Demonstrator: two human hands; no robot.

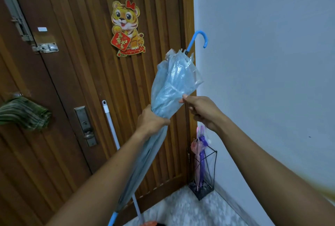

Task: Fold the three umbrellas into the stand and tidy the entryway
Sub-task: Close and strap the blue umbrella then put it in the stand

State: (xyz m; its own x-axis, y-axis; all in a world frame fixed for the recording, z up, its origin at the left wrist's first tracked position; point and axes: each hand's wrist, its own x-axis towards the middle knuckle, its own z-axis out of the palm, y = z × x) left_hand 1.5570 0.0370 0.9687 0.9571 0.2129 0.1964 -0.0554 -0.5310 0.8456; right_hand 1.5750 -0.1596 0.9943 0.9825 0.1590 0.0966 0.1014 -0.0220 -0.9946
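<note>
A translucent blue umbrella [174,79] with a blue hooked handle slants up across the middle, handle uppermost and tip low by the floor. My left hand [150,119] grips its gathered canopy around the middle. My right hand [201,110] pinches a loose edge of the plastic canopy just to the right. In the corner below stands a black wire umbrella stand [211,171]. A pink umbrella [197,155] and a purple umbrella [202,150] stand folded inside it.
A brown wooden door [72,80] with a tiger sticker [126,28], bolt and lock fills the left. A white mop pole [112,127] leans on it. A green striped cloth [23,113] hangs at the left edge. A pale wall is right; speckled floor below.
</note>
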